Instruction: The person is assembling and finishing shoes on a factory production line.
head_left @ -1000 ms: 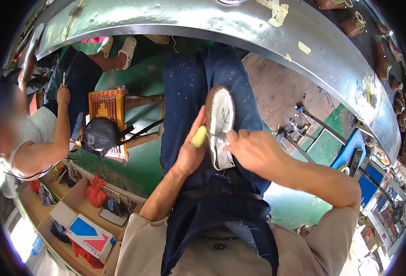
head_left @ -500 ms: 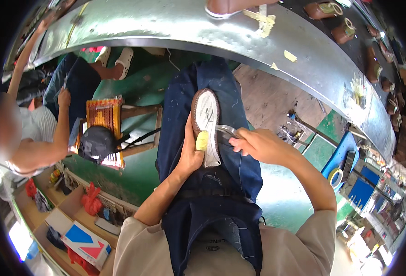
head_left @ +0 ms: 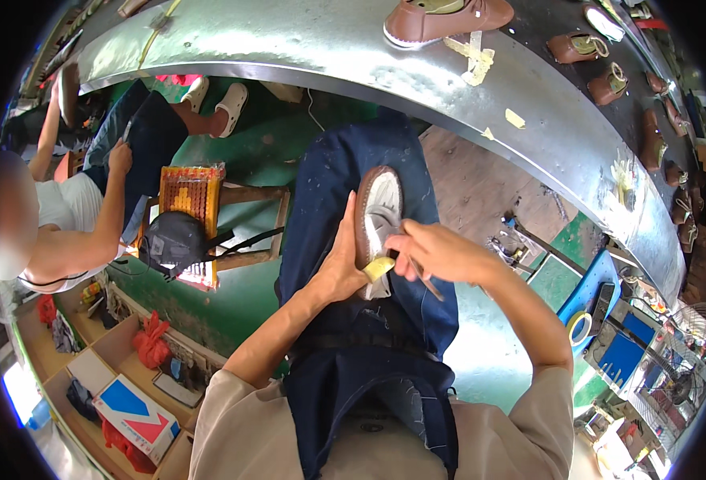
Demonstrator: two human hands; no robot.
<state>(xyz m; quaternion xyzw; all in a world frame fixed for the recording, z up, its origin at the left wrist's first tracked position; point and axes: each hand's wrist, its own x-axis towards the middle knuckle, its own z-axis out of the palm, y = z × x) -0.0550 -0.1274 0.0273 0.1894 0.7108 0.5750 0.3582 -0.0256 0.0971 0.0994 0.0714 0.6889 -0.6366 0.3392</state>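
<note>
On my lap lies a shoe [head_left: 378, 192], its whitish underside up, with a brown stitched edge. My left hand [head_left: 341, 268] is closed round its left side and heel end. A yellow wrap [head_left: 379, 268] covers the left thumb, which presses on the white surface. My right hand [head_left: 429, 252] is closed at the shoe's right edge on a thin tool [head_left: 433, 290], whose brownish end sticks out below the fingers. The tool's working end is hidden by the fingers. Creased pale material shows on the underside beside the right fingertips.
A metal bench [head_left: 289, 68] curves ahead, with a brown shoe [head_left: 445, 20] on it and several more further right. At left sits another person [head_left: 73, 200] beside a stool with a beaded seat [head_left: 189, 188] and black bag [head_left: 173, 240]. A compartmented tray [head_left: 89, 344] stands lower left.
My right hand has shifted left and down over the shoe. A curved metal part seen earlier is now hidden, and the white surface looks creased. The other person now holds up a shoe.
</note>
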